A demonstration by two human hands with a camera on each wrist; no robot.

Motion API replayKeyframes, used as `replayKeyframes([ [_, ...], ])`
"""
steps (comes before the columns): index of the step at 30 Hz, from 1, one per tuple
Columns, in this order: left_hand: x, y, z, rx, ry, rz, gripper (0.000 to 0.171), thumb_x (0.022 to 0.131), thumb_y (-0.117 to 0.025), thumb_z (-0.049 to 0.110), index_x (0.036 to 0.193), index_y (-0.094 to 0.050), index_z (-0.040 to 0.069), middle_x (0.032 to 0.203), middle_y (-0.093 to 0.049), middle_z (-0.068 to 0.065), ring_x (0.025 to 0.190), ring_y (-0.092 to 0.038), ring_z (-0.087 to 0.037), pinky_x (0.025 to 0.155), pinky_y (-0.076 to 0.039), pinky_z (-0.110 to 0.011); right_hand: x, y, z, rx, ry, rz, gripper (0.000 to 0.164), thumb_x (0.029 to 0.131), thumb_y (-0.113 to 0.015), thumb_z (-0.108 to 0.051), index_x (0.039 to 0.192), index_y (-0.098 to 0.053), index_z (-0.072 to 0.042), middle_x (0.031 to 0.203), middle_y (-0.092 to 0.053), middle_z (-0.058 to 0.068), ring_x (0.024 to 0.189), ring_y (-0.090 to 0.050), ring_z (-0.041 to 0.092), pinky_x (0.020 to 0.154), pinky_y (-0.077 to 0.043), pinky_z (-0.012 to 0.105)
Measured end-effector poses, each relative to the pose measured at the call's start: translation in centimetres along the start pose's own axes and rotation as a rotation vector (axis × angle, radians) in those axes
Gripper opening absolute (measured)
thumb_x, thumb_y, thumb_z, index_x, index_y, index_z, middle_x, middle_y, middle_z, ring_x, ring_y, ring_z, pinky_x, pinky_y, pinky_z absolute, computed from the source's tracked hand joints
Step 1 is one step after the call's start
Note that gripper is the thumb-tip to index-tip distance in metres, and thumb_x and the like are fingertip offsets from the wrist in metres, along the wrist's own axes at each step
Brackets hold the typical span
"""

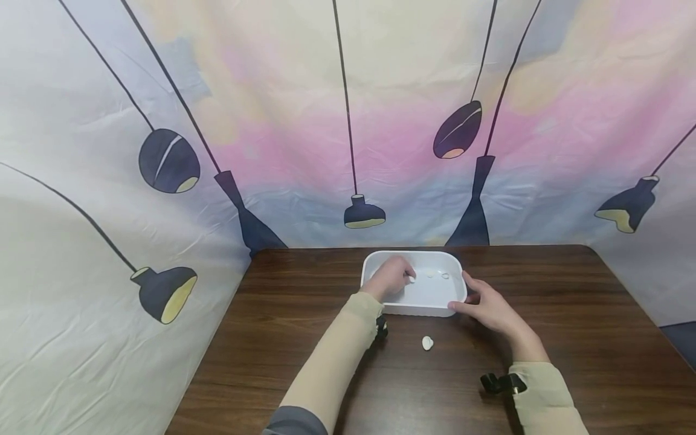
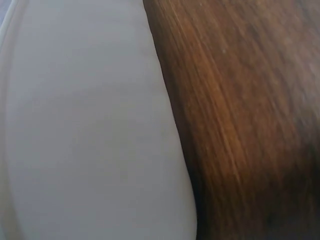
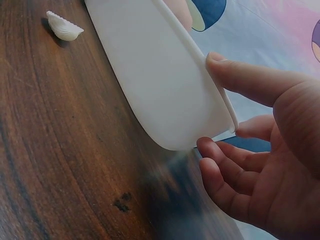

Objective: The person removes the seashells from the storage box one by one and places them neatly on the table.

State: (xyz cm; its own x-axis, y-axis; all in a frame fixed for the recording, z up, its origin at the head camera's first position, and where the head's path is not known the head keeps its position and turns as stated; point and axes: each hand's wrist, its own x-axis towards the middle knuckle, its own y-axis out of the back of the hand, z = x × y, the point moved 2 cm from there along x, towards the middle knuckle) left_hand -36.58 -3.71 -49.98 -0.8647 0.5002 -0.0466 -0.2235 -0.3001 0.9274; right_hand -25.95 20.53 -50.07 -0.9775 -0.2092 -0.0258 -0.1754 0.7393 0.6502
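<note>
A white rectangular tray [image 1: 426, 311] stands near the table's far edge. My left hand [image 1: 389, 277] reaches into its left half, fingers curled down and pinching a small white shell [image 1: 411, 280]. My right hand [image 1: 492, 305] grips the tray's right end, thumb on the front rim and fingers along the side; the right wrist view shows the thumb [image 3: 235, 70] on the rim. Toward the back right inside the tray lie two small pale pieces, one a shell-like piece [image 1: 445, 275]. A ribbed white seashell [image 3: 64, 26] rests on the table in front of the tray.
The dark wood table [image 1: 283, 332] extends to both sides of the tray. A cloth printed with hanging lamps [image 1: 364, 212] hangs behind the table's far edge. In the left wrist view, the tray's white wall [image 2: 95, 125] fills the left half.
</note>
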Motion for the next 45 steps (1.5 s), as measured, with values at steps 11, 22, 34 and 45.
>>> replayKeyframes([
  [11, -0.4, 0.4, 1.1, 0.112, -0.095, -0.036, 0.021, 0.105, -0.066, 0.006, 0.113, -0.084, 0.015, 0.113, -0.078, 0.004, 0.113, -0.067, -0.013, 0.105, -0.047, -0.024, -0.2, 0.2, -0.2, 0.003, -0.002, -0.002, 0.104, 0.093, -0.084, -0.041, 0.164, -0.025, 0.009, 0.151, -0.043, 0.040, 0.109, -0.065, 0.037, 0.079, -0.056, 0.039],
  [22, -0.8, 0.4, 1.7, 0.192, -0.178, -0.057, 0.021, 0.103, -0.067, 0.008, 0.112, -0.084, 0.019, 0.103, -0.069, 0.004, 0.097, -0.060, -0.011, 0.095, -0.047, -0.022, -0.3, 0.0, -0.2, 0.006, 0.006, -0.004, 0.103, 0.093, -0.084, -0.040, 0.164, -0.027, 0.008, 0.151, -0.043, 0.040, 0.108, -0.065, 0.035, 0.079, -0.056, 0.038],
  [34, -0.5, -0.2, 1.5, 0.111, -0.111, -0.045, 0.023, 0.102, -0.068, 0.009, 0.119, -0.081, 0.016, 0.113, -0.073, 0.002, 0.107, -0.063, -0.014, 0.103, -0.047, -0.025, -0.4, 0.1, -0.4, 0.010, 0.017, -0.003, 0.103, 0.093, -0.084, -0.038, 0.163, -0.026, 0.010, 0.150, -0.043, 0.041, 0.106, -0.067, 0.034, 0.076, -0.056, 0.038],
  [45, -0.5, -0.2, 1.4, 0.120, -0.055, -0.019, 0.032, 0.093, -0.085, 0.028, 0.122, -0.080, 0.014, 0.103, -0.072, 0.004, 0.103, -0.063, -0.014, 0.101, -0.049, -0.025, -0.3, 0.1, -0.3, 0.009, 0.016, -0.004, 0.103, 0.094, -0.083, -0.039, 0.163, -0.026, 0.010, 0.150, -0.043, 0.041, 0.107, -0.066, 0.034, 0.076, -0.056, 0.038],
])
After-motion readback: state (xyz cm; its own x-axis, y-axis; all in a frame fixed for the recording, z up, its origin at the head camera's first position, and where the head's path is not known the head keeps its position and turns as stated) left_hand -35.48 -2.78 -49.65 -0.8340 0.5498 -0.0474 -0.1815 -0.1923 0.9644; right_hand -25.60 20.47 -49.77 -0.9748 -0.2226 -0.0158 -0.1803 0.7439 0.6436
